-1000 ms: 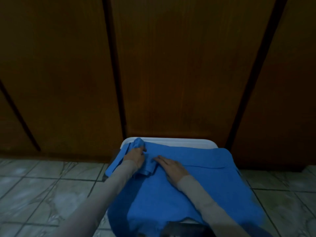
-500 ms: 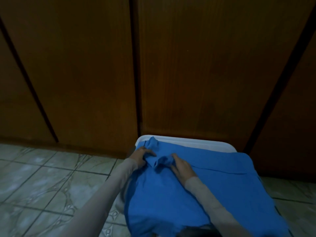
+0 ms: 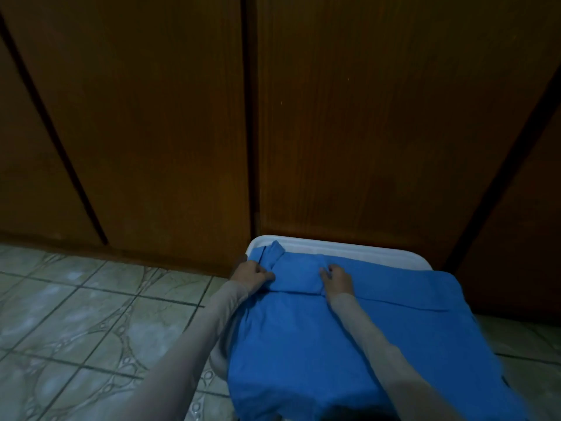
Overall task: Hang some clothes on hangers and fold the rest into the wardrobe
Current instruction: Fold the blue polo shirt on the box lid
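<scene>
A blue garment (image 3: 349, 338) lies spread over a white tub (image 3: 343, 249) set against the wardrobe. A folded sleeve or flap (image 3: 296, 273) of it sits at the far left corner. My left hand (image 3: 253, 275) pinches the left edge of that flap between thumb and fingers. My right hand (image 3: 337, 281) rests with fingers spread on the flap's right end, pressing it flat. Both arms wear pale long sleeves.
Closed brown wooden wardrobe doors (image 3: 349, 123) fill the upper view directly behind the tub. Pale patterned floor tiles (image 3: 85, 323) extend to the left and a strip shows at the right (image 3: 522, 335). The light is dim.
My hands have moved apart, stretching the bunched blue flap out flat between them. The camera has drifted slightly left, shifting the tub rightward.
</scene>
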{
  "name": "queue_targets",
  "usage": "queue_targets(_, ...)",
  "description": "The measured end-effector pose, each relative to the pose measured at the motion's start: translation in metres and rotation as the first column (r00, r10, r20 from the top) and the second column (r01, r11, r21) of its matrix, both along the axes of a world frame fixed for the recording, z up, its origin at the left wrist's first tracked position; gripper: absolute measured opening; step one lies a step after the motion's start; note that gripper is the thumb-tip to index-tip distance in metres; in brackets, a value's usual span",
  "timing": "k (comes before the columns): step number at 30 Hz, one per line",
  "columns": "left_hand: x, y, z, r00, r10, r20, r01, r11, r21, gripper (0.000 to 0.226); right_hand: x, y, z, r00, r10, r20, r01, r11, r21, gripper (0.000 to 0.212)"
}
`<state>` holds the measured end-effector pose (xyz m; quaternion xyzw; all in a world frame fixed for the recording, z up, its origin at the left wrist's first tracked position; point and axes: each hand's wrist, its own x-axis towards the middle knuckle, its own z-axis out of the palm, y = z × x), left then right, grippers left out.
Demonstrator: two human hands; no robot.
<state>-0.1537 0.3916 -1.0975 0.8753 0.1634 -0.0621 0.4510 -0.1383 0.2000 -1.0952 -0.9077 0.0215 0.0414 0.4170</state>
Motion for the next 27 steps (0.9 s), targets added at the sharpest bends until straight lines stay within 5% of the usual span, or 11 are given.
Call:
queue_targets(3,0.002,-0.002,-0.001,0.999,0.024,0.033,-0.026,0.998,0.055,0.023,0.002,-0.002,0.002,1.000,-0.015,-0.006,0.013,0.987,-0.160,0.040)
queue_targets(9,0.004,-0.009,-0.001,0.996,0.035,0.076,-0.052,0.971,0.234,0.027,0.000,0.004,0.002,0.999,-0.014,0.052,0.038,0.864,-0.501,0.024)
queue_targets(13,0.010,-0.013,0.008,0.990,0.048,0.134,-0.078,0.971,0.226,0.026,0.004,0.003,-0.010,0.974,0.140,0.178,-0.020,0.837,-0.547,0.039)
queue_targets(17,0.026,-0.021,0.014,0.998,0.022,0.061,-0.047,0.895,0.444,0.049,0.004,-0.005,-0.027,0.939,0.344,0.010,-0.279,0.779,-0.562,0.051)
queue_targets(21,0.043,-0.027,0.018,0.998,0.033,-0.045,-0.009,0.889,0.459,0.041,0.000,-0.010,-0.035,0.942,0.333,-0.043,-0.296,0.761,-0.577,0.049)
queue_targets(27,0.041,-0.030,0.003,0.934,0.323,0.154,-0.355,0.885,0.301,0.033,0.002,-0.011,-0.031,0.940,0.314,-0.135,-0.333,0.754,-0.566,0.051)
